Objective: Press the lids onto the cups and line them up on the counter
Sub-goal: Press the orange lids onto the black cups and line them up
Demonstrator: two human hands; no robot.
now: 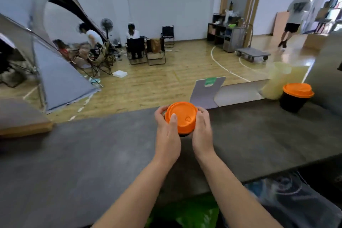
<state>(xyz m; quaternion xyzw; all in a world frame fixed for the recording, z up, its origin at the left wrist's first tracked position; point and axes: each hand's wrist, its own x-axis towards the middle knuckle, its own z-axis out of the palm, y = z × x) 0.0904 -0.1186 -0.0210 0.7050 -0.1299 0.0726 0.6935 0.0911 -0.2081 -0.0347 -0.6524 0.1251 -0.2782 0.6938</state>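
Observation:
An orange lid (182, 116) sits on a dark cup on the grey counter (92, 153), near its far edge; only a sliver of the cup shows below the lid. My left hand (167, 131) wraps the lid's left side with the thumb lying on top. My right hand (202, 129) cups the right side, its fingers curled round the rim. A second black cup (292, 101) with an orange lid (298, 89) stands upright at the far right of the counter.
A pale yellow stack of cups (275, 81) stands behind the lidded cup. An open grey cardboard box (227, 91) leans at the counter's far edge. A wooden board (24, 126) lies at the left. Beyond are tents, chairs and people.

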